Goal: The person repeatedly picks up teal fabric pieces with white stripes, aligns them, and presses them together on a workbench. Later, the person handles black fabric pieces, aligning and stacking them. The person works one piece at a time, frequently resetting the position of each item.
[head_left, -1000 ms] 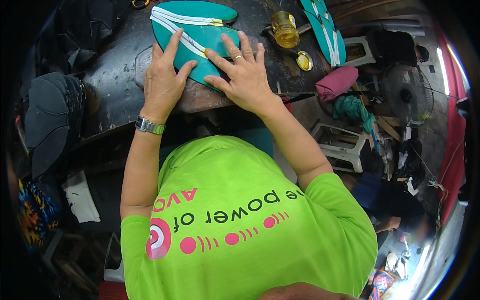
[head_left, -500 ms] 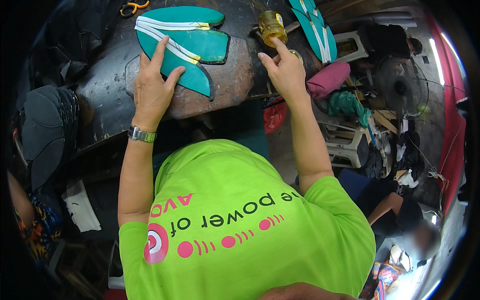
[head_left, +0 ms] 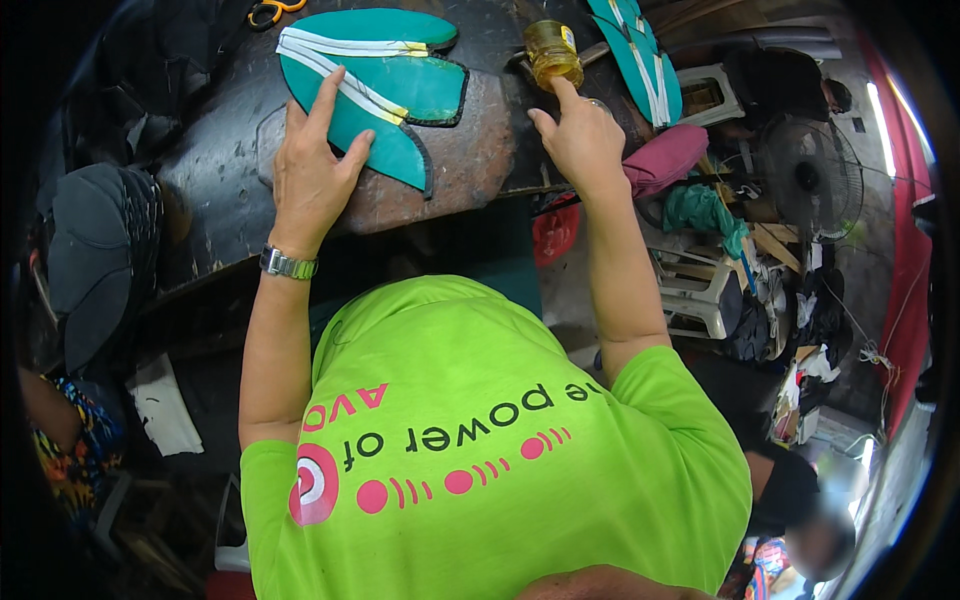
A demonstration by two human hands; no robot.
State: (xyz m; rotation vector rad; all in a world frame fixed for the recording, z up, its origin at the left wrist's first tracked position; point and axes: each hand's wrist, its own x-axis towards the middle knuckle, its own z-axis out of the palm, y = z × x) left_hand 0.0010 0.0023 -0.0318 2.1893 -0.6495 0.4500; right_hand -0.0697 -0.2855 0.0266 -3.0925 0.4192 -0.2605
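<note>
In the head view, I have my left hand [head_left: 312,160] open wide, fingers apart, its pointer finger on the teal panel [head_left: 415,85] with two white strips. That panel lies on the dark table [head_left: 220,165]. My right hand [head_left: 588,150] has thumb and pointer finger apart; the pointer reaches the yellow jar's [head_left: 552,50] mouth. I can't tell if it goes inside.

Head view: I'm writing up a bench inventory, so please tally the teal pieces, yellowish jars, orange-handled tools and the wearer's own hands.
Teal pieces: 2 (left piece; right piece, cut off by the frame)
Yellowish jar: 1
Orange-handled tool: 1
Hands: 2 (left hand, right hand)
Total: 6
</note>
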